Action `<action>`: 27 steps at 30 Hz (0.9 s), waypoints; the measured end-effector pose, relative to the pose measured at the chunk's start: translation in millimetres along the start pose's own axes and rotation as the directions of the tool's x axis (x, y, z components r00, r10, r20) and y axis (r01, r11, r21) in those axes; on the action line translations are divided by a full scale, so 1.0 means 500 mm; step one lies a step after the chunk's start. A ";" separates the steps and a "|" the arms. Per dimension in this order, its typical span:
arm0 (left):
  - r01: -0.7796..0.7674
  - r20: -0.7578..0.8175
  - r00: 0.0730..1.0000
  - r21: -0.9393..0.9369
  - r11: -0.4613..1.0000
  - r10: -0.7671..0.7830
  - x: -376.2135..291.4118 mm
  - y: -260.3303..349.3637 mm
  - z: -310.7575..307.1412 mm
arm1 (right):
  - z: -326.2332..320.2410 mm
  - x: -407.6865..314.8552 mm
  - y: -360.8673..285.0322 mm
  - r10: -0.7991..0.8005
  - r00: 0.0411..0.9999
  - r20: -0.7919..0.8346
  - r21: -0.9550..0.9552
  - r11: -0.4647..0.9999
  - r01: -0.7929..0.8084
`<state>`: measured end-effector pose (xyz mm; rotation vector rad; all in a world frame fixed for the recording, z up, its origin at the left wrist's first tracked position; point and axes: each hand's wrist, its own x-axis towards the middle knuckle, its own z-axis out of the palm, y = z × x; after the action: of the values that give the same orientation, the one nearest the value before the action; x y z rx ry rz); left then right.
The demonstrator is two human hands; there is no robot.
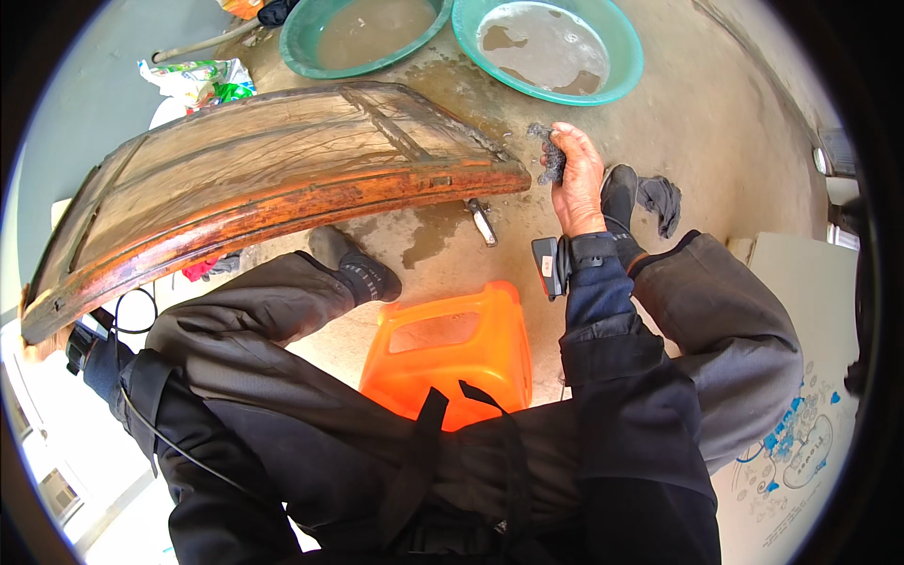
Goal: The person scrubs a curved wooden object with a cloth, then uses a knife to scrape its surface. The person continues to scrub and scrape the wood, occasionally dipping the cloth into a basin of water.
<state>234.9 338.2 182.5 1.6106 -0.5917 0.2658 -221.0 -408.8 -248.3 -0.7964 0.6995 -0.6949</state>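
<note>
A worn wooden panel (282, 152) with battens and a reddish-brown varnished edge lies tilted across the left and middle, above my left leg. My right hand (578, 176) holds a wad of grey steel wool (554, 159) just beyond the panel's right end, apart from it. At the far left my left hand (46, 346) is at the panel's lower left corner, mostly hidden behind the wood and washed out by glare, so its grip cannot be made out. A small metal tool (482, 222) with a pale handle is on the wet floor under the panel's right part.
Two green basins (621, 70) of murky water stand at the top, the right one foamy. An orange plastic container (445, 353) sits between my legs. A dark rag (660, 201) lies beside my right foot. Plastic bags (205, 85) are behind the panel; a decorated white panel (791, 353) is at right.
</note>
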 end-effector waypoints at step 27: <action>-0.356 -0.244 0.870 0.291 0.888 0.429 -0.078 0.009 0.257 | 0.138 -0.041 -0.178 0.132 0.881 0.454 -0.708 0.653 0.267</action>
<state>177.8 221.1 149.2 1.6212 -0.6670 0.9068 -204.6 -412.0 -135.0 -1.7278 0.4897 -0.2082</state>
